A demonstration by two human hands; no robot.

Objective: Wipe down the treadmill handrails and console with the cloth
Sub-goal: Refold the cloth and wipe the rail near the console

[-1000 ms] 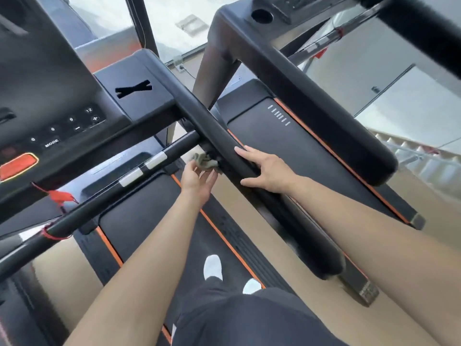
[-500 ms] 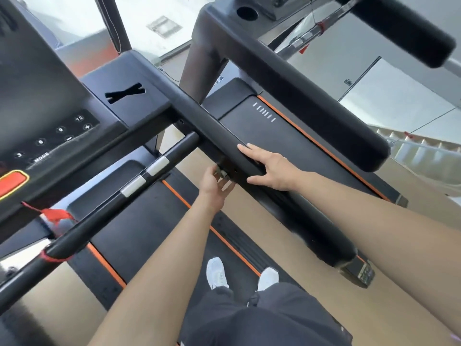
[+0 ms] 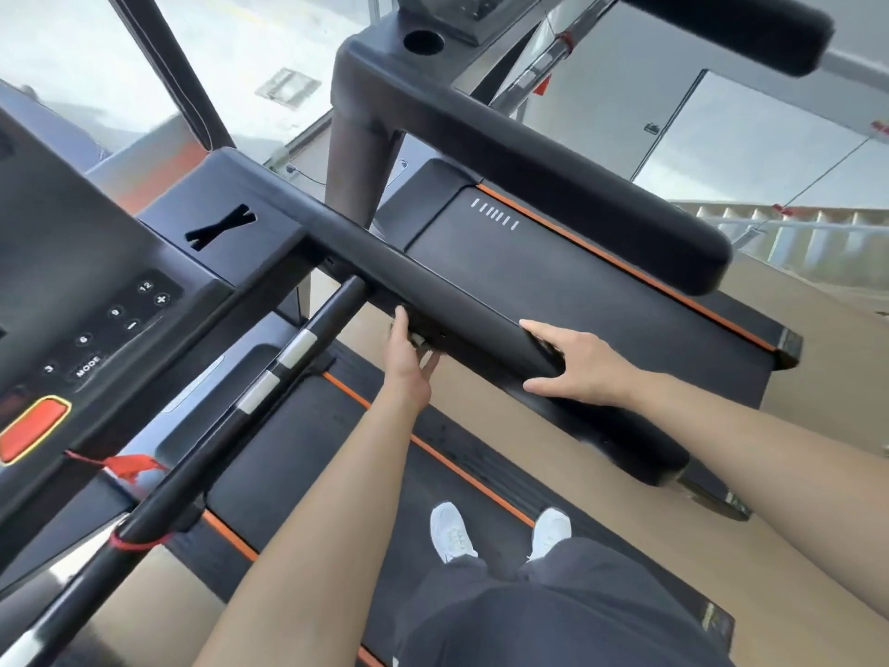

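At the centre of the frame the left hand (image 3: 409, 365) reaches up against the underside of the black padded handrail (image 3: 462, 300). The rail runs from the console (image 3: 96, 281) at the left down toward the lower right. The left hand's fingers are tucked beneath the rail and hidden, so I cannot tell how they lie. A pale scrap just beside the palm may be the cloth (image 3: 426, 357), though it is too small to be sure. Right of centre the right hand (image 3: 582, 368) rests on the same rail, its fingers (image 3: 541, 328) straight and close together over the top, the thumb spread apart on the near side. At the bottom, white shoes (image 3: 452, 531) stand on the belt (image 3: 312, 450).
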